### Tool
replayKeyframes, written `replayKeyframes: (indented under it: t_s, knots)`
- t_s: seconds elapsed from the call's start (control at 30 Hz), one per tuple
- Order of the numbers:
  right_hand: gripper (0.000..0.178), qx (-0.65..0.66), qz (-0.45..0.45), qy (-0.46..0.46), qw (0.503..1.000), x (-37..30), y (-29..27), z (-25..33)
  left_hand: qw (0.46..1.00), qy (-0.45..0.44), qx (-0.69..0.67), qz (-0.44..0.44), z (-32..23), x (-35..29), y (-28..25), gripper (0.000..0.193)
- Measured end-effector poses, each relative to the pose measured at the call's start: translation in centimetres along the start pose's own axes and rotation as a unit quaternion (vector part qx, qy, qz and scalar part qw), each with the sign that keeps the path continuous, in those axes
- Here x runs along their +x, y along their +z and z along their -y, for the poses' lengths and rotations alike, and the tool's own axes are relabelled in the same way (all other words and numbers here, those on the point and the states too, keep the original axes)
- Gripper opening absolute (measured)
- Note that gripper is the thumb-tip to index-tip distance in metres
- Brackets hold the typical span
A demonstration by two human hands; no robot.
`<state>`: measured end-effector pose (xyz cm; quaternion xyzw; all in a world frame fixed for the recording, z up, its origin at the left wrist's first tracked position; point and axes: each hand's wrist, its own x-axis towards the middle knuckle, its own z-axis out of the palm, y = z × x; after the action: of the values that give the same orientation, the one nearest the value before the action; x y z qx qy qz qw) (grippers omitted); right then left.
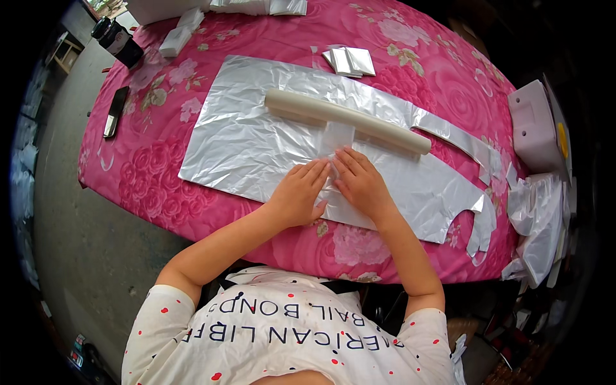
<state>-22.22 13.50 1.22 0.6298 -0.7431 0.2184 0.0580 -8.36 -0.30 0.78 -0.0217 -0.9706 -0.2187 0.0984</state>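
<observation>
A thin, shiny silvery plastic sheet (231, 128), perhaps several layers, lies across the table, with strap-like cut ends on its right. On it rests a long pale roller-like tube (346, 120), slanting down to the right. A small translucent folded piece of film (339, 136) sticks out toward the tube from my fingertips. My left hand (300, 191) lies flat with fingers stretched out and thumb apart, its fingertips at the film's near end. My right hand (360, 183) is beside it, fingers extended and pressing down on the same spot. What lies under the fingers is partly hidden.
A pink flowered cloth (154, 173) covers the table. Folded silvery packets (351, 61) lie at the far side, white packets (176, 40) at far left. A phone (116, 112) and a dark bottle (117, 42) stand left. A pale box (539, 128) and clear plastic bags (536, 212) sit right.
</observation>
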Motion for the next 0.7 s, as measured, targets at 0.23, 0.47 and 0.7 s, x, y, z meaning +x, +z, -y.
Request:
replayKeyframes:
  t_s: [0.23,0.47,0.7]
  knots:
    - [0.036,0.14,0.002,0.032,0.99,0.8,-0.6,-1.4,0.995,0.053,0.076,-0.046,2.0,1.7,0.9,0.044]
    - [0.033,0.149,-0.03,-0.011,0.988,-0.7,-0.2,0.6,0.983,0.156,0.012,-0.096,1.2,-1.2,-0.2,0.041]
    - [0.029,0.182,-0.035,0.043,0.982,-1.7,-0.1,1.8,0.99,0.102,-0.008,-0.093,1.1,-2.2,-0.3,0.044]
